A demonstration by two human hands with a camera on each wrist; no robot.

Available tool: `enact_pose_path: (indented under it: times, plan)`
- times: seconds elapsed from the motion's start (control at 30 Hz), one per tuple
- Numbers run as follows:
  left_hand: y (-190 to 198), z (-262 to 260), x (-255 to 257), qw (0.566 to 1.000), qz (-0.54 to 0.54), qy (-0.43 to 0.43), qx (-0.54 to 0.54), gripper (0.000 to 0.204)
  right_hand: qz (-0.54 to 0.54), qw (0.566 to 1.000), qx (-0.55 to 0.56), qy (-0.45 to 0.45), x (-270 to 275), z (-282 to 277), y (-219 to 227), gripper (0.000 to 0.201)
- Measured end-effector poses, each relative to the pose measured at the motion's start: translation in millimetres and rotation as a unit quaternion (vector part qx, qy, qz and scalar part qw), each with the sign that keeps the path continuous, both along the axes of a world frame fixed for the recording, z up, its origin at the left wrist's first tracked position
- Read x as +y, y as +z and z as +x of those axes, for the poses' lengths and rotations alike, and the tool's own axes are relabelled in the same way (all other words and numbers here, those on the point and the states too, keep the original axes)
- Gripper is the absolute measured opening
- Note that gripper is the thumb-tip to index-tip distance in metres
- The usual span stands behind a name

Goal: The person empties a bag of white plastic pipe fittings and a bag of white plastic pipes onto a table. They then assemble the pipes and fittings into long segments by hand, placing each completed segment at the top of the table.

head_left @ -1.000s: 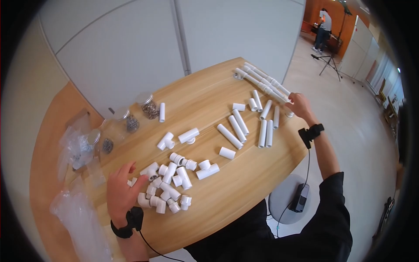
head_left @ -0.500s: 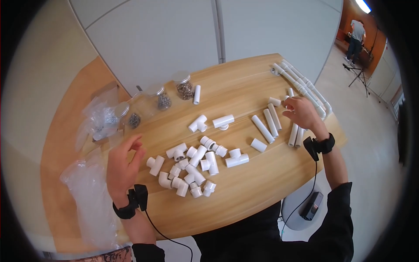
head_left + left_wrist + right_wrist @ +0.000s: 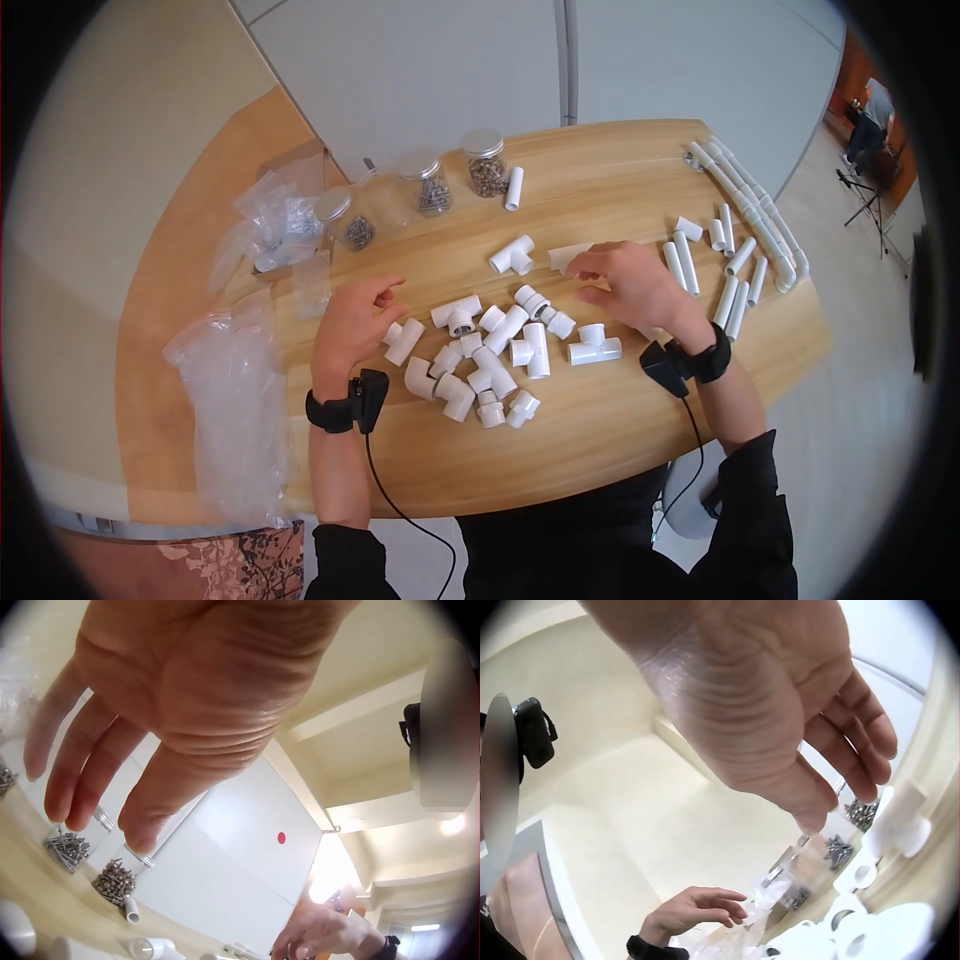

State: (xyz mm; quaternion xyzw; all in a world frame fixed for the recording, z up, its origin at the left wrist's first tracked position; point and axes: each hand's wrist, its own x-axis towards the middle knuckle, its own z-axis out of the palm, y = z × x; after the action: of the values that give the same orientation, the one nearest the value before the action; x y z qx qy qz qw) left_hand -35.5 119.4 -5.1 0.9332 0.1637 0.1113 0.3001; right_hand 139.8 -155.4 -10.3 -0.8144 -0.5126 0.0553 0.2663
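Observation:
My left hand (image 3: pixel 350 325) hovers over the left side of the table with loosely bent fingers, holding nothing. Beside its fingertips lies a white pipe tee (image 3: pixel 404 343), at the edge of a pile of white elbows (image 3: pixel 457 397), tees and couplings. My right hand (image 3: pixel 640 287) hangs above the table's middle, thumb and fingers apart around bare air. It partly covers another tee (image 3: pixel 568 257) in the head view; the right wrist view shows that tee (image 3: pixel 900 823) below the fingertips. Just below the hand in the head view lies one more tee (image 3: pixel 594 348).
Short white pipes (image 3: pixel 731 308) lie loose at the right, by a joined pipe assembly (image 3: pixel 752 205) along the table's right edge. Glass jars of screws (image 3: pixel 486 170) stand at the back. Plastic bags (image 3: pixel 235 400) cover the left side. Cables trail from both wrists.
My right hand has moved left, from the joined pipes at the far right, past the loose pipes, to above the tee. The head view has swung left. The left hand stays near the fittings.

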Motion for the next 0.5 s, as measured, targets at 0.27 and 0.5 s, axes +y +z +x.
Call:
enact_pose_path:
  times: [0.27,0.5]
  plan:
    - [-15,-7,24,0.993,0.046,-0.001,0.110,0.041,0.037,0.999,0.027,0.028,27,-10,5,0.020]
    - [-29,-9,20,0.976,0.069,0.017,0.207,0.049,0.014,0.999,0.050,0.009,19,1,14,0.019]
